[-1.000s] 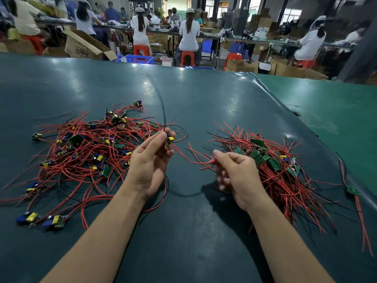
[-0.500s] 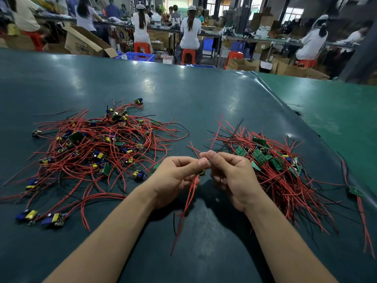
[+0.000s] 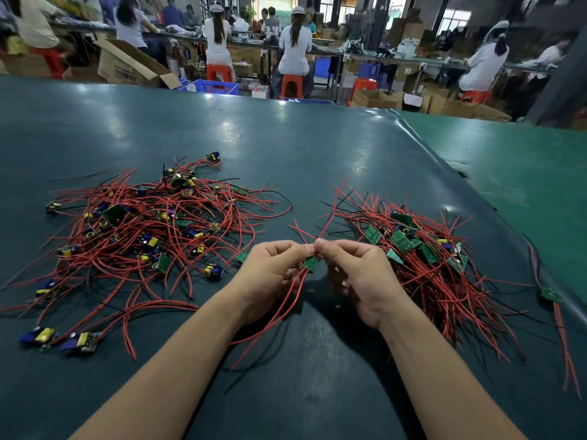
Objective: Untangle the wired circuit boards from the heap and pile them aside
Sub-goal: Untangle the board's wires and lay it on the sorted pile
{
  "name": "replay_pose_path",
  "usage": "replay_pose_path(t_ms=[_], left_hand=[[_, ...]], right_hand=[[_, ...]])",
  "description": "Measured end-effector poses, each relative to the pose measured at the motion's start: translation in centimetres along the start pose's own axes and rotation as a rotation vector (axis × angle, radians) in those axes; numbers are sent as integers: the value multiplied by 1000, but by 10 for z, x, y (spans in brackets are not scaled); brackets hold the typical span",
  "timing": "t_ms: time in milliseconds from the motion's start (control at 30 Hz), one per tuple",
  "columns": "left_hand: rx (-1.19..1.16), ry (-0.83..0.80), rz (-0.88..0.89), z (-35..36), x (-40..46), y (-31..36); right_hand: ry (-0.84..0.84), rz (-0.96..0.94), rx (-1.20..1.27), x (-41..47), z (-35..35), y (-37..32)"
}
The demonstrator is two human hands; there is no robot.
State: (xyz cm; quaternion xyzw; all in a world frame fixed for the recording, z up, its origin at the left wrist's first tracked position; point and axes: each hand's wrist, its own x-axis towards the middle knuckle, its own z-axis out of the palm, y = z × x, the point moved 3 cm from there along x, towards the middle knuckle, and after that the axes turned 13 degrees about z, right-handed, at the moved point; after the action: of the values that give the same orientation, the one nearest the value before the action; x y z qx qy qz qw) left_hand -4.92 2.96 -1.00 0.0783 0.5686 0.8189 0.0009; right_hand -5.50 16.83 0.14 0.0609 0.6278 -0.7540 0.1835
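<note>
Left hand [image 3: 273, 274] and right hand [image 3: 355, 274] meet at centre frame above the dark green table [image 3: 286, 147], thumbs and forefingers pinching one small green circuit board [image 3: 310, 263] between them. Its red wires [image 3: 273, 315] trail toward 7 o'clock beneath the left hand. The tangled heap [image 3: 143, 230] lies at 9 o'clock of the hands; the sorted pile [image 3: 422, 258] sits at 3 o'clock, just beside the right hand.

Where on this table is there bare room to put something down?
Bare: the strip between the tangled heap and the sorted pile, and the table beyond both. Crowded: around both hands, left hand, right hand, where red wires trail.
</note>
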Motion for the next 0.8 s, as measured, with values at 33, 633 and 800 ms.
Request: replay_pose_path(t_ms=[33,633,800], left_hand=[[1,2,-1,1,-1,0],[115,-281,91,10,-9,5],[65,-245,136,11,-9,9]], right_hand=[[-1,5,7,1,-1,0],[-121,85,26,1,-9,-2],[-44,-1,10,5,-8,-1]])
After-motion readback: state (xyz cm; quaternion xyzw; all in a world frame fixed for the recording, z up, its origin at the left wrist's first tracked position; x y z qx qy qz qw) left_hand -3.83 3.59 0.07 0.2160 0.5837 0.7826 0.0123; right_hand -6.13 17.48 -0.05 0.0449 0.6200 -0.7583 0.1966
